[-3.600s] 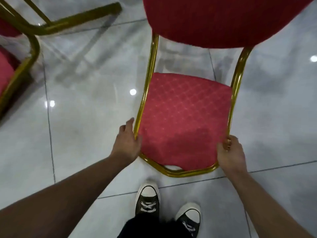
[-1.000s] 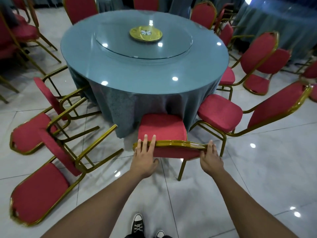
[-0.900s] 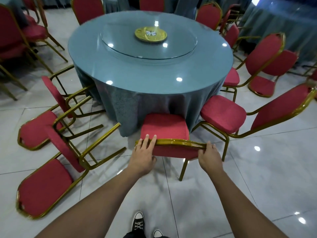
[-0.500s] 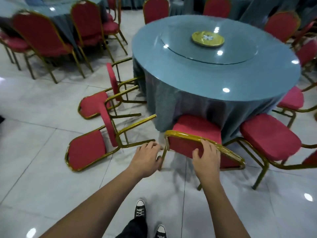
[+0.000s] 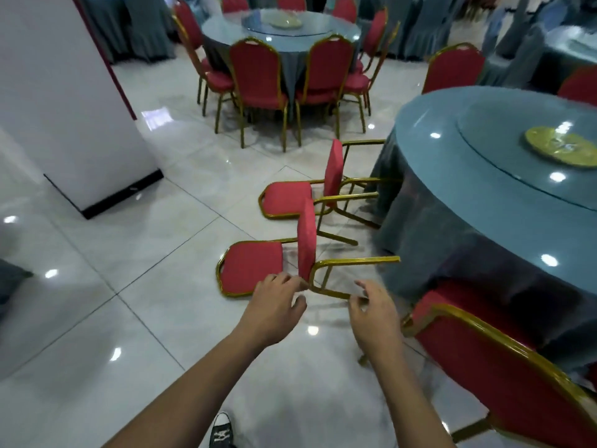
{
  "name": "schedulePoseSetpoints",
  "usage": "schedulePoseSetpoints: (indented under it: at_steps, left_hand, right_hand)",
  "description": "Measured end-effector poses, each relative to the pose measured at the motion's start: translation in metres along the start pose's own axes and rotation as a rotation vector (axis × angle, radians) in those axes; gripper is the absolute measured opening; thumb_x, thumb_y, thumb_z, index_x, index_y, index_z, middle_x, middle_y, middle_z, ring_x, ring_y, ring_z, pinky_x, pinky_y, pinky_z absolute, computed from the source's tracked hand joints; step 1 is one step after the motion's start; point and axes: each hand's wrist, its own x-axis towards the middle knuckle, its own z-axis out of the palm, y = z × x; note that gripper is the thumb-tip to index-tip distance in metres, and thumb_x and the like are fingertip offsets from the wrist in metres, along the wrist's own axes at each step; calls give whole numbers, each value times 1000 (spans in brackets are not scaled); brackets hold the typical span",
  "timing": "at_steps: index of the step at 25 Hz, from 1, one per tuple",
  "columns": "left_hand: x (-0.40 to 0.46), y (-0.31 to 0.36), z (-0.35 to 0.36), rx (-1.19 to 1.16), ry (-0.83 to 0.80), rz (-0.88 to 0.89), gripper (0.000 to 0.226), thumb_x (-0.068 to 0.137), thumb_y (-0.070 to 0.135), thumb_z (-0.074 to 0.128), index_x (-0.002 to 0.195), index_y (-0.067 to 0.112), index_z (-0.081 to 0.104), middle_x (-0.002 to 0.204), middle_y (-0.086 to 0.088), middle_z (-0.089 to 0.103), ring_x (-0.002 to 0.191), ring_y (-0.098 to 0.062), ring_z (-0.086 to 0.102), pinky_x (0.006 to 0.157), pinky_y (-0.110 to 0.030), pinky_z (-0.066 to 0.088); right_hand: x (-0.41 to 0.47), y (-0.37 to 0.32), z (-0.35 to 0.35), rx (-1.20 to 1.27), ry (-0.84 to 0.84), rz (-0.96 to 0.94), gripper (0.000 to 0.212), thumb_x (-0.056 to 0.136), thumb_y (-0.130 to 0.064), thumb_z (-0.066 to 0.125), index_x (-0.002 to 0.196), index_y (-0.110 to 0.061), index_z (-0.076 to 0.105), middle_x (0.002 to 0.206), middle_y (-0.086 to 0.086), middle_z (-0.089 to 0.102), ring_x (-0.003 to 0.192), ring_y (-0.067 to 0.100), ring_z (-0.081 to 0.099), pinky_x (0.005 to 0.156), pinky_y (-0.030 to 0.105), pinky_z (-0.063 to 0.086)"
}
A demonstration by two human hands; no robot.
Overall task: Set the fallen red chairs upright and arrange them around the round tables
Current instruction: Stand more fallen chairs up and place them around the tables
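Observation:
Two red chairs with gold frames lie on their backs on the tiled floor beside the round blue-covered table [image 5: 452, 176]. The nearer fallen chair [image 5: 255, 270] has its seat standing on edge and its legs pointing toward the table. The farther fallen chair [image 5: 287, 198] lies the same way behind it. My left hand [image 5: 274, 305] and my right hand [image 5: 371, 308] hover in the air just short of the nearer chair, fingers loosely curved, holding nothing. An upright red chair [image 5: 504, 373] stands at the table's edge at lower right.
A white pillar [image 5: 64, 101] rises at the left. Another round table [image 5: 284, 30] ringed by several upright red chairs stands at the back. More covered tables and a red chair [image 5: 455, 69] fill the far right. My shoe [image 5: 221, 434] shows at the bottom.
Both hands have let go of the upright chair's backrest at the table. My view has swung left, and my hands now reach toward the nearer fallen chair.

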Motion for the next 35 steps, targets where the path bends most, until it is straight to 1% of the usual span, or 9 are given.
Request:
schedulePoseSetpoints:
  at_steps: [4,9,14,16,21,25,28,32,35]
  left_hand:
    - [0,-82,-42,-43,69,-50,27,99,33,48,124,29,59,123,10,59,112,-18,48,100,-39,40]
    - [-3,-193,-98,-67,103,-97,28,100,34,47,124,29,60,122,11,60,114,-17,49,102,-36,39]
    - [18,-277,-142,-74,138,-152,27,101,32,47,123,28,62,123,10,61,113,-18,50,102,-35,38]
    - [39,-302,-153,-104,125,-162,25,100,30,48,121,29,62,121,11,62,113,-18,49,102,-35,37]
    - [125,-353,-180,-90,65,-138,30,97,37,42,119,30,62,116,10,62,112,-17,48,101,-33,36]
    - [219,-380,-208,-12,-29,-81,26,101,32,46,122,29,62,119,9,62,115,-17,48,103,-35,37]
    - [285,-389,-230,31,-68,10,26,101,31,47,121,28,63,120,8,62,116,-17,48,103,-33,36]
    - [358,-398,-244,22,-91,72,26,101,30,46,122,29,62,121,10,61,119,-15,46,105,-33,35]
    - [415,-404,-244,29,-158,170,26,101,29,47,122,29,62,121,9,61,119,-16,47,105,-34,36]
  right_hand:
    - [11,-75,64,-11,-36,-53,37,99,-26,58,135,-27,55,131,-10,53,119,8,51,102,32,47]
    - [20,-161,153,-1,-81,-121,32,98,-26,57,130,-30,56,115,-14,51,106,9,56,90,34,55]
    - [50,-232,218,25,-167,-199,31,99,-26,55,129,-31,56,117,-17,49,112,8,54,96,35,50]
    - [73,-251,240,51,-173,-193,30,99,-26,55,129,-31,58,116,-15,52,110,8,55,94,36,51]
    - [156,-282,294,107,-136,-143,30,97,-26,55,126,-28,61,114,-9,56,108,10,57,94,38,51]
    - [242,-309,328,166,-68,-59,30,96,-22,57,125,-25,63,114,-6,58,107,14,57,95,41,49]
    - [298,-327,341,194,-29,-27,31,96,-21,55,126,-25,62,118,-4,57,107,14,58,93,42,51]
    - [350,-341,342,190,22,48,31,97,-20,54,127,-22,62,118,0,57,107,14,57,88,32,46]
    - [388,-341,345,178,117,103,30,96,-20,56,126,-20,62,114,0,57,104,16,58,92,36,48]
